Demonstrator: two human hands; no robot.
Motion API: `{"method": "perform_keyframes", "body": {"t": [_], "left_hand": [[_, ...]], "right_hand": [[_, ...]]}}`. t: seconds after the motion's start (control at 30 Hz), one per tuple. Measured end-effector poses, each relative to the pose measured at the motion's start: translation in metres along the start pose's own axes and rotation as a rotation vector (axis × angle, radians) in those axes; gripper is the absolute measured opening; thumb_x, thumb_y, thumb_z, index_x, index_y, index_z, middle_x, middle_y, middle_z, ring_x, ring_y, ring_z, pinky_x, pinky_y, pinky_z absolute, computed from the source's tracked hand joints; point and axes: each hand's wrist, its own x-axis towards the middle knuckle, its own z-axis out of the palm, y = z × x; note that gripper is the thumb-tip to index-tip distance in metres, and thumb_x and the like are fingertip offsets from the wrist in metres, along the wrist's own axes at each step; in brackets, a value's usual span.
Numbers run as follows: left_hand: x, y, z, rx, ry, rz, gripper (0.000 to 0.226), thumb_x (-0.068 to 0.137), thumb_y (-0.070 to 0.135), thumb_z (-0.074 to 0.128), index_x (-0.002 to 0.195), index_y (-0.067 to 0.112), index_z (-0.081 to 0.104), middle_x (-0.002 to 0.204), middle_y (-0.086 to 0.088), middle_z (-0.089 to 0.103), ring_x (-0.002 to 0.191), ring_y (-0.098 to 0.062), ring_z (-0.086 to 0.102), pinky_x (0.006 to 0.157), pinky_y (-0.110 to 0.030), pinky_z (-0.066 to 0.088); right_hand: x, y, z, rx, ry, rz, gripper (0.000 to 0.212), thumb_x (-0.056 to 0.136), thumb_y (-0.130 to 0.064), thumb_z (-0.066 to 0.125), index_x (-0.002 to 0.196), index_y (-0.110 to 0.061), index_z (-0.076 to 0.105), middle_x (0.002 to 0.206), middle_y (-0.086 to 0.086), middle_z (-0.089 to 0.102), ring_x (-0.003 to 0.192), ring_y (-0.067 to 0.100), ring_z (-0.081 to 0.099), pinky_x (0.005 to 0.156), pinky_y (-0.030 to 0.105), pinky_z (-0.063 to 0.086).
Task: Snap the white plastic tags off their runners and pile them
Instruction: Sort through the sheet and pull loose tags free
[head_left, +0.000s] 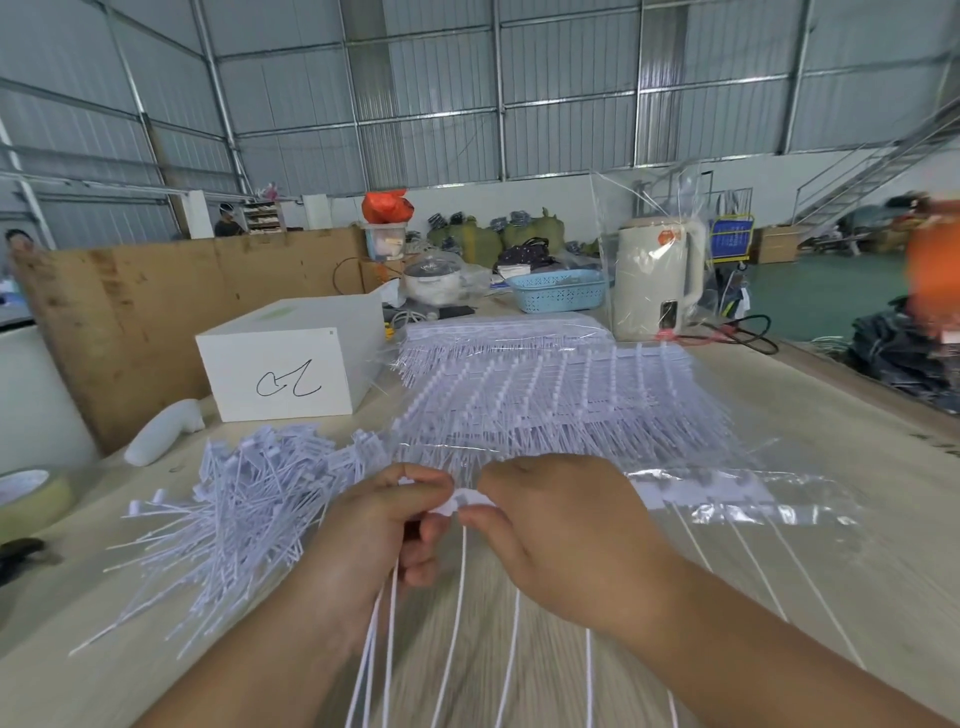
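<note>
Left hand (387, 525) and right hand (561, 540) together pinch one small white plastic tag (464, 503); light, brittle-looking, best gripped at its head. Loose pile of snapped white tags (234, 499) at nine o'clock.

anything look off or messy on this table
Nothing looks damaged or spilled. The loose tags lie in a rough, criss-crossed pile left of the hands, as the job would leave them. The one oddity is the cream kettle at the far right of the table, wrapped in clear plastic.

White box (283, 366), tape roll (32, 496), blue basket (558, 292) and bagged kettle (657, 278) on the table (831, 597).
</note>
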Motion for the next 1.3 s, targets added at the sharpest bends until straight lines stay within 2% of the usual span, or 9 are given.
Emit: {"method": "perform_keyframes", "body": {"t": [0.13,0.27,0.4,0.53,0.73,0.83,1.03,1.13,1.3], "left_hand": [[0.005,-0.002,0.002,-0.022,-0.028,-0.156,0.022,0.086,0.000,0.053,0.068,0.011,0.053,0.046,-0.001,0.037,0.030,-0.007,0.024,0.031,-0.013,0.023],[0.010,-0.008,-0.001,0.014,-0.016,-0.171,0.023,0.086,0.001,0.053,0.066,0.011,0.054,0.048,-0.001,0.037,0.033,-0.008,0.024,0.032,-0.014,0.023],[0.013,-0.015,0.001,0.135,0.144,0.012,0.026,0.083,-0.004,0.055,0.062,0.010,0.061,0.047,-0.006,0.043,0.033,-0.013,0.031,0.034,-0.019,0.027],[0.020,-0.005,-0.020,0.267,0.384,0.221,0.026,0.085,-0.005,0.050,0.065,0.011,0.051,0.051,-0.005,0.043,0.042,-0.016,0.034,0.046,-0.023,0.028],[0.000,-0.012,0.007,0.245,0.011,0.360,0.019,0.093,0.002,0.056,0.078,0.013,0.061,0.055,-0.009,0.056,0.044,-0.018,0.049,0.041,-0.025,0.042],[-0.010,-0.009,0.016,0.188,-0.133,0.381,0.006,0.082,0.015,0.061,0.081,0.012,0.065,0.061,-0.015,0.060,0.050,-0.021,0.055,0.043,-0.028,0.044],[-0.014,-0.001,0.012,0.018,-0.160,0.254,0.013,0.074,0.010,0.059,0.082,0.014,0.068,0.066,-0.015,0.062,0.054,-0.022,0.059,0.048,-0.029,0.047],[-0.015,-0.001,0.013,-0.033,-0.228,0.213,0.015,0.076,0.004,0.058,0.085,0.012,0.066,0.069,-0.021,0.060,0.056,-0.026,0.059,0.051,-0.031,0.051],[-0.019,-0.005,0.018,0.062,-0.300,0.355,0.016,0.075,0.013,0.064,0.091,0.012,0.068,0.065,-0.019,0.062,0.054,-0.025,0.060,0.051,-0.032,0.051]], "right_hand": [[0.000,-0.003,0.004,-0.111,0.002,-0.087,0.026,0.064,-0.020,0.080,0.062,-0.022,0.055,0.052,-0.006,0.050,0.044,0.018,0.050,0.040,0.025,0.038],[0.000,0.000,0.011,-0.106,-0.013,-0.102,0.026,0.065,-0.019,0.080,0.061,-0.023,0.054,0.051,-0.008,0.049,0.044,0.015,0.049,0.040,0.025,0.038],[0.000,0.002,0.011,-0.092,0.026,-0.106,0.025,0.076,-0.023,0.074,0.062,-0.021,0.054,0.053,-0.005,0.050,0.046,0.018,0.051,0.041,0.028,0.042],[-0.002,-0.001,-0.006,0.014,0.168,-0.076,0.031,0.091,-0.031,0.048,0.062,-0.018,0.051,0.052,-0.004,0.047,0.044,0.019,0.047,0.039,0.025,0.038],[-0.003,-0.002,-0.008,0.153,0.150,0.048,0.040,0.094,-0.043,0.039,0.077,-0.015,0.063,0.064,-0.003,0.057,0.056,0.017,0.053,0.049,0.027,0.038],[-0.002,-0.002,-0.006,0.256,0.045,0.123,0.051,0.094,-0.056,0.024,0.096,-0.021,0.062,0.078,-0.007,0.064,0.072,0.014,0.059,0.065,0.034,0.047],[-0.004,0.002,0.006,0.309,-0.043,0.160,0.042,0.094,-0.059,0.021,0.127,-0.035,0.033,0.093,-0.008,0.070,0.089,0.012,0.063,0.076,0.034,0.049],[-0.004,0.001,0.007,0.296,-0.035,0.178,0.038,0.097,-0.055,0.029,0.128,-0.034,0.035,0.091,-0.007,0.067,0.083,0.015,0.062,0.067,0.032,0.044],[-0.005,0.002,0.006,0.245,-0.048,0.200,0.028,0.100,-0.045,0.030,0.115,-0.026,0.044,0.095,-0.007,0.062,0.084,0.017,0.059,0.069,0.033,0.044]]}}
